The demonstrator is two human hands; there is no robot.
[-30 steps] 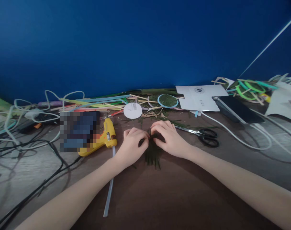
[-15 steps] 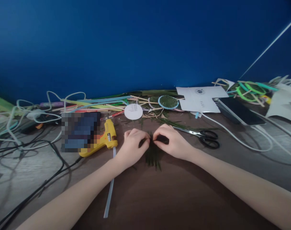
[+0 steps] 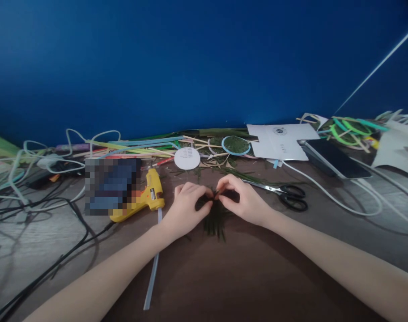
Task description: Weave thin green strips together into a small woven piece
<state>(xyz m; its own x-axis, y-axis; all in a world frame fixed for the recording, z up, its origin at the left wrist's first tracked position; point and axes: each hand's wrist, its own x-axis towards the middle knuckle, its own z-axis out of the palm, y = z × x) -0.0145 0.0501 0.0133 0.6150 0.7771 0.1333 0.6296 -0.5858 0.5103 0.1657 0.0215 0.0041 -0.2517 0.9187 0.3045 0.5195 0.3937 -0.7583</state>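
A small bunch of thin dark green strips [image 3: 214, 226], like grass or leaf blades, lies fanned toward me on the brown table. Over its top end, my left hand [image 3: 190, 205] is closed in a pinch of thumb and forefinger. Facing it, my right hand [image 3: 241, 199] pinches at the same spot, the fingertips of both hands nearly touching. What exactly sits between the tips is too small to make out, apart from the green strips. Left of my left hand lies a yellow glue gun [image 3: 153, 190] with a clear glue stick [image 3: 153, 273] trailing from it. Scissors [image 3: 287, 195] with black handles rest right of my right hand.
A white printed disc [image 3: 187, 158], a green disc with a blue rim [image 3: 235, 145] and a white card [image 3: 281, 141] lie along the blue wall [image 3: 190, 67]. A phone [image 3: 338, 158] is at right. Cables [image 3: 73, 241] run across the left side.
My fingertips have come closer together over the green strips. My right forefinger has lifted slightly and my left fingertips have shifted a little to the right.
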